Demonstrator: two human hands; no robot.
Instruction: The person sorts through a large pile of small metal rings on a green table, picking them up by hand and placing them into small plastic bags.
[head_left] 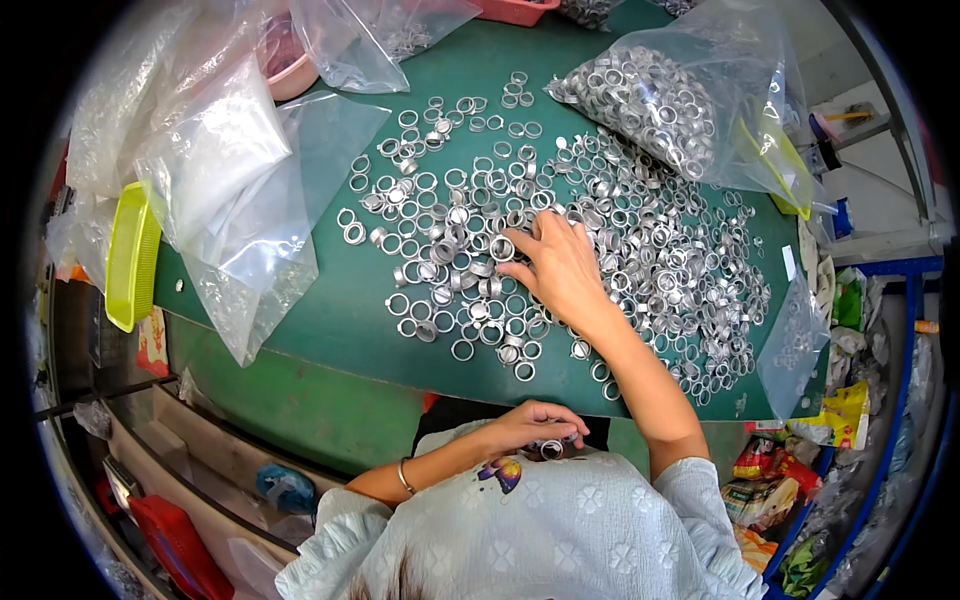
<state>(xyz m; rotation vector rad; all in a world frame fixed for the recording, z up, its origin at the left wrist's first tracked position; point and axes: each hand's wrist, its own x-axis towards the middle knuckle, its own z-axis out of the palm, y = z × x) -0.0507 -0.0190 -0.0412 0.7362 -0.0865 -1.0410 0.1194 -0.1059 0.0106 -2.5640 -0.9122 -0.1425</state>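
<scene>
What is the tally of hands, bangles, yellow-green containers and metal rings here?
Hands: 2 (left hand, right hand)
Bangle: 1
Yellow-green containers: 2 (left container, right container)
Total: 5, leaving out the metal rings, which overlap too much to count

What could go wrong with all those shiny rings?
The right forearm might sweep some loose metal rings off the green table: a few lie near its front edge. The left hand holds rings past that edge, so one could drop. The bulging clear bag is stuffed with more rings, and it might slump and spill.
</scene>
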